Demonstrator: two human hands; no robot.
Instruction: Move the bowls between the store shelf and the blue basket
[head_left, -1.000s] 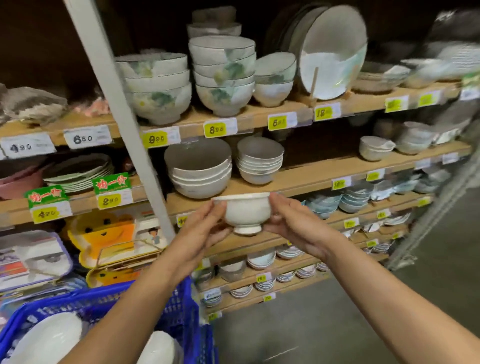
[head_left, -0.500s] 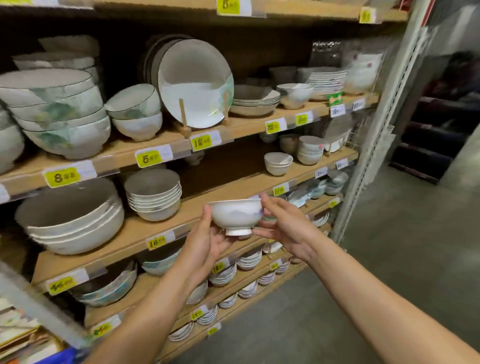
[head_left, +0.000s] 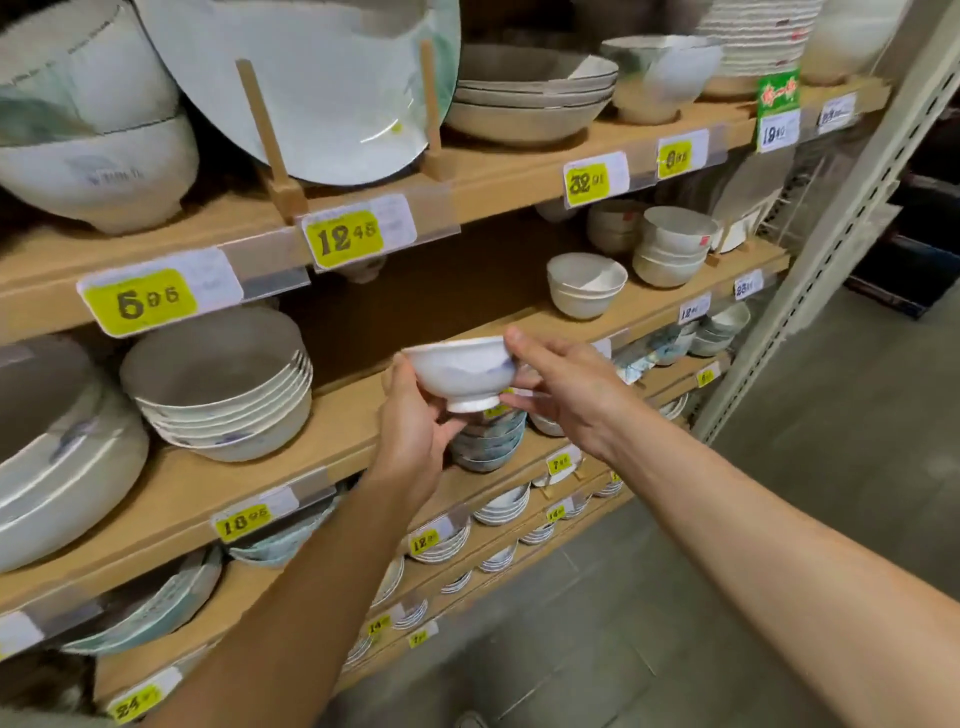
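A small white footed bowl (head_left: 460, 371) with faint blue marks is held upright in both hands, just in front of the middle wooden shelf (head_left: 358, 415). My left hand (head_left: 413, 434) cups it from the left and below, thumb at the rim. My right hand (head_left: 563, 392) pinches its right side, thumb on the rim and fingers near the foot. Further right on the same shelf sits a short stack of similar white bowls (head_left: 586, 285). The blue basket is out of view.
A stack of wide grey bowls (head_left: 223, 387) stands on the shelf to the left, a bigger stack (head_left: 57, 457) at the far left. Blue patterned bowls (head_left: 488, 441) sit one shelf below the hands. A large plate (head_left: 317, 78) stands on the upper shelf. A metal upright (head_left: 831, 228) ends the rack.
The view has swung right and closer to the shelves; the blue basket has left the frame. Both hands have carried the bowl toward the middle shelf, keeping the same hold.
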